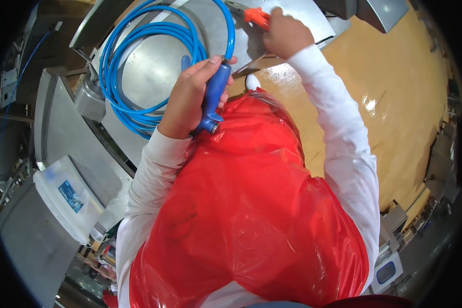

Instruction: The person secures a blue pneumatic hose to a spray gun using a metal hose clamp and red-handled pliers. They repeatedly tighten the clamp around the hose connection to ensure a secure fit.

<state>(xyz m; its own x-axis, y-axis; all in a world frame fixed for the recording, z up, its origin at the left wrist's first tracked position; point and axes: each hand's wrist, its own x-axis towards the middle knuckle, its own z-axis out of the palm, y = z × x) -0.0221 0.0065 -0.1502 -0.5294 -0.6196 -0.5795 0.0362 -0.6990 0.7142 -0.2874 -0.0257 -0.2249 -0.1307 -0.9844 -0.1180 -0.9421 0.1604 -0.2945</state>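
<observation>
My left hand [186, 97] is wrapped round the body of a blue spray gun [218, 88], its nozzle end pointing down toward me. A bright blue hose [230, 38] joins the gun at its upper end and loops off into a coil at the upper left, lying on metal. In my right hand [291, 36] are pliers with orange handles [256, 18], held over the steel surface at the top. Their grey jaws point left toward the hose; whether they touch it I cannot tell.
A steel worktop [305, 23] runs along the top. On the left, a translucent plastic box [56, 187] with a blue label sits on a grey surface. A red plastic apron [251, 205] covers my front. Shiny tan floor [380, 87] spreads to the right.
</observation>
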